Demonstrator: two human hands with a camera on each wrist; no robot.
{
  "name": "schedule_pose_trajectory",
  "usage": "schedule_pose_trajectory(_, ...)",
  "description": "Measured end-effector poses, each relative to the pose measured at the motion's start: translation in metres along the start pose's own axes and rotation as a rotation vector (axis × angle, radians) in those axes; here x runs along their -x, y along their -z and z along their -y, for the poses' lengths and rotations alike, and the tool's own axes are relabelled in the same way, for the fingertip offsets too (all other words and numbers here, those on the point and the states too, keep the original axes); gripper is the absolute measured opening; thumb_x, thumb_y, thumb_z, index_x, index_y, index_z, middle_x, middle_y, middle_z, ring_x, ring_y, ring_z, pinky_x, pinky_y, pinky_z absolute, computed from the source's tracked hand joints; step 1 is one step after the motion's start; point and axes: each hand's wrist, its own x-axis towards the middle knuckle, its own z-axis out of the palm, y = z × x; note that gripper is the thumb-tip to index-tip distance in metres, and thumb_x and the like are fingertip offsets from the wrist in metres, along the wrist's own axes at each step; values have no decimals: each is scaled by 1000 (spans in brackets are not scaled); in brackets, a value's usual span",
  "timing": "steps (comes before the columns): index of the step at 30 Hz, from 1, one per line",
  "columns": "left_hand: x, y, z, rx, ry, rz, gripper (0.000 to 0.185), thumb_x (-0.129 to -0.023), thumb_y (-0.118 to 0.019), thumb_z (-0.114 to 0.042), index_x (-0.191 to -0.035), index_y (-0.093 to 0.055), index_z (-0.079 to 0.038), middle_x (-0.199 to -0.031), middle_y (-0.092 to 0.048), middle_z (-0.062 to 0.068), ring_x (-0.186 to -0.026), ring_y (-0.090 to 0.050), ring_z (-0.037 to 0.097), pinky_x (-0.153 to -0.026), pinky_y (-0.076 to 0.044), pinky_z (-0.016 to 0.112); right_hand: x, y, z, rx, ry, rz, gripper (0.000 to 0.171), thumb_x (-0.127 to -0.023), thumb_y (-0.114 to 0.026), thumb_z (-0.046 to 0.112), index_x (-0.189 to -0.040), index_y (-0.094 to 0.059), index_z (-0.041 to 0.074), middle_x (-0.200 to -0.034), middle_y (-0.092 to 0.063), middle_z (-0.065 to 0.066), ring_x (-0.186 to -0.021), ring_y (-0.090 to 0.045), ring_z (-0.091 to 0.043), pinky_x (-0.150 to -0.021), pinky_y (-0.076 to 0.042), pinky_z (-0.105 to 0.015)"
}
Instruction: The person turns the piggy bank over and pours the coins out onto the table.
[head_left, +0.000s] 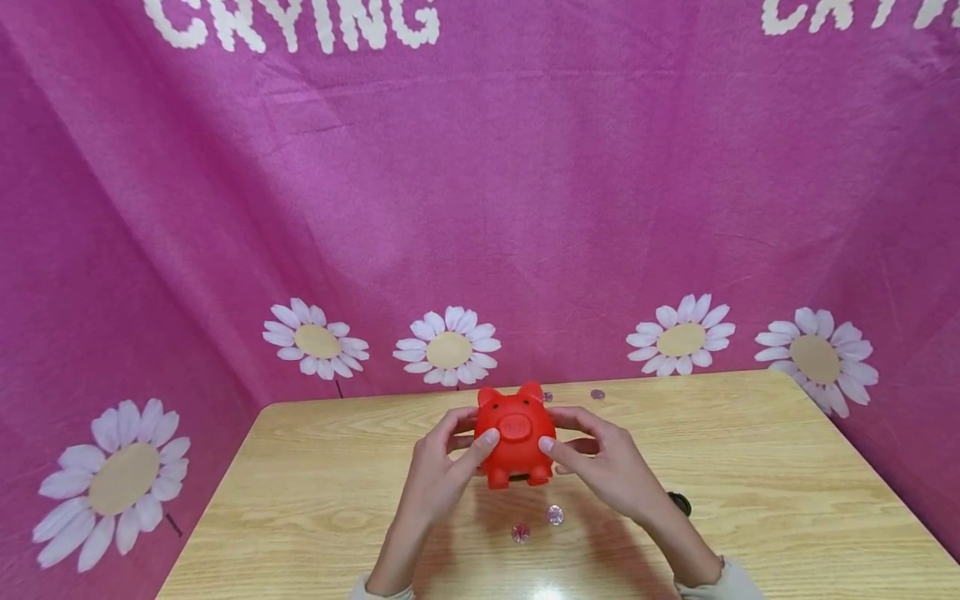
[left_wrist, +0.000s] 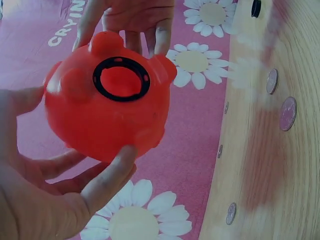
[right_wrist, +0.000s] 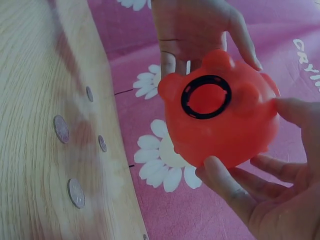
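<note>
Both hands hold a red piggy bank (head_left: 516, 458) up over the table, its snout toward me. My left hand (head_left: 441, 471) grips one side, thumb on the front and fingers behind. The right hand (head_left: 611, 471) grips the opposite side the same way. Seen from below in the wrist views, the belly has a round opening edged by a black ring (right_wrist: 185, 97), with no plug in it. A round black plug (head_left: 680, 503) lies on the table by the right wrist. Under the bank lie a coin (head_left: 555, 515) and a pinkish coin (head_left: 521, 532).
More coins, one of them a far coin (head_left: 597, 394), lie toward the back of the wooden table (head_left: 330, 492). Behind it and at the sides hangs a pink cloth (head_left: 525, 208) printed with daisies and white letters.
</note>
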Motion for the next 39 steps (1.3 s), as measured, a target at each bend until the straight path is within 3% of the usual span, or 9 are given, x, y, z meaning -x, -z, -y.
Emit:
schedule_pose_trajectory(5, 0, 0, 2, 28, -20, 54, 56, -97, -77, -31, -147, -63, -10, -139, -69, 20, -114, -75, 34, -80, -69, 44, -1, 1, 1, -31, -35, -40, 46, -104, -73, 28, -142, -65, 5, -134, -71, -24, -98, -80, -25, -75, -69, -35)
schedule_pose_trajectory(12, -1, -2, 2, 9, 38, 38, 56, -99, -75, -39, -146, -64, -9, -135, -71, 22, -98, -78, 23, -74, -69, 42, -1, 2, -2, -37, -83, -20, 47, -106, -68, 32, -143, -63, 3, -123, -76, -20, -89, -81, -24, -73, -69, -39)
schedule_pose_trajectory(18, -2, -3, 2, 6, 71, 43, 56, -99, -75, -39, -146, -63, -10, -137, -71, 21, -98, -78, 22, -76, -69, 44, -1, 2, -2, -32, -91, -10, 49, -107, -68, 33, -145, -62, 3, -125, -75, -20, -91, -81, -25, -73, -69, -38)
schedule_pose_trajectory(24, -2, -2, 4, 23, 23, 47, 56, -99, -76, -34, -147, -62, -8, -137, -70, 22, -108, -76, 30, -79, -69, 45, -1, 3, -2, -35, -60, -10, 50, -106, -69, 30, -147, -60, 4, -135, -71, -24, -99, -80, -25, -74, -69, -37)
schedule_pose_trajectory(30, -1, -2, 3, 34, 0, 31, 53, -99, -76, -31, -146, -62, -13, -145, -66, 15, -121, -72, 34, -85, -68, 38, 0, 3, 1, -51, -29, -18, 50, -105, -71, 27, -148, -60, 5, -146, -64, -25, -108, -79, -28, -75, -68, -32)
schedule_pose_trajectory(39, 1, -4, -1, 174, -101, 1, 50, -96, -77, -17, -144, -63, -12, -146, -65, 12, -131, -63, 37, -90, -67, 34, 3, 4, 5, -54, 29, -40, 49, -99, -78, 22, -145, -64, 11, -150, -62, -18, -123, -73, -38, -88, -68, -38)
